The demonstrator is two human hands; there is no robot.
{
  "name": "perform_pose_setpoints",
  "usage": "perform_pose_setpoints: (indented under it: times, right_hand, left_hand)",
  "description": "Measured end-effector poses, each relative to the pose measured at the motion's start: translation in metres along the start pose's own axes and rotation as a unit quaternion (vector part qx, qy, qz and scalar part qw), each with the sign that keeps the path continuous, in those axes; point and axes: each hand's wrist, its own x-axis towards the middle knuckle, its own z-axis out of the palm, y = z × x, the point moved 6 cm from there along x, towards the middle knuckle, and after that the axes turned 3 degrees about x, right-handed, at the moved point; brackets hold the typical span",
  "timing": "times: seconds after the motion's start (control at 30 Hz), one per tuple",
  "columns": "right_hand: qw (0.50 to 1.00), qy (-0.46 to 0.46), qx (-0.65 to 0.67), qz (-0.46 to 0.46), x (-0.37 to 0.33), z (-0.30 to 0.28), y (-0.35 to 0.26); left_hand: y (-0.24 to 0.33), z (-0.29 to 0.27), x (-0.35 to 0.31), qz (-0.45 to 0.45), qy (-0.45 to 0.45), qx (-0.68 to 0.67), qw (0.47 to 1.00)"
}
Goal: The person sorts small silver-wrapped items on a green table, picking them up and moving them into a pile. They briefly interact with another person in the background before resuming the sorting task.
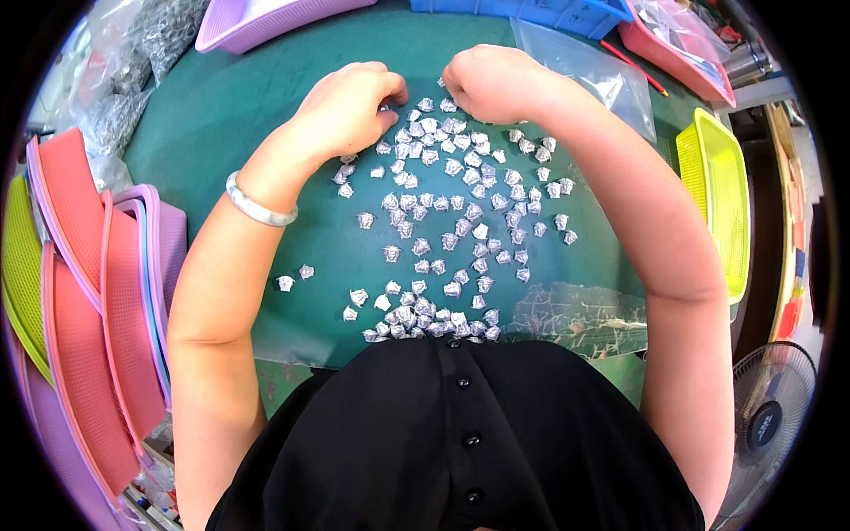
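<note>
Curling over the far desk [212, 115], left hand [347, 108] shows thumb and fingers slightly parted; right hand [498, 84] bunched, grip hidden, cannot tell. Silver pieces [457, 203] scatter nearer; black shirt [390, 425] brushing them might push some off.

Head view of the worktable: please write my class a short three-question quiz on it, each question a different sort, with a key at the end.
1. True or false: a pale bracelet circles the left forearm.
2. What colour is the open basket beside the right forearm? A blue; B yellow-green; C purple.
3. Which are nearer the black shirt in this view: the left hand and right hand, or the crowded heap of silvery pieces?

Key: 1 true; 2 B; 3 the heap of silvery pieces.
</note>
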Motion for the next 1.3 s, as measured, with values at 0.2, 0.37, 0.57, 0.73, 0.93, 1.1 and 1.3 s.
perform_pose_setpoints:
  times: [0.2,0.37,0.57,0.73,0.93,1.1,1.3]
  right_hand:
    - [0.996,0.002,0.070,-0.057,-0.008,-0.005,-0.008]
    - [0.998,0.031,0.045,-0.038,-0.005,-0.003,-0.009]
    - [0.995,0.019,0.046,-0.092,-0.004,0.005,-0.027]
    - [0.993,0.040,0.057,-0.094,-0.001,0.004,-0.022]
    - [0.988,0.015,0.132,-0.080,-0.001,0.007,-0.018]
    - [0.994,0.007,0.111,0.003,0.003,0.001,-0.014]
    - [0.994,0.085,0.054,-0.047,0.002,-0.003,-0.020]
  left_hand:
    - [0.005,0.002,0.002,0.060,0.019,-0.063,0.996]
    - [0.006,0.006,0.004,0.053,0.015,-0.032,0.998]
    - [0.007,-0.005,-0.004,0.014,0.038,-0.044,0.998]
    - [0.016,0.001,-0.010,0.015,-0.007,-0.084,0.996]
    - [0.016,0.006,-0.008,0.014,-0.004,-0.044,0.999]
    - [0.005,0.011,-0.005,-0.052,-0.001,-0.085,0.995]
    - [0.011,0.005,-0.002,-0.079,-0.016,-0.006,0.997]
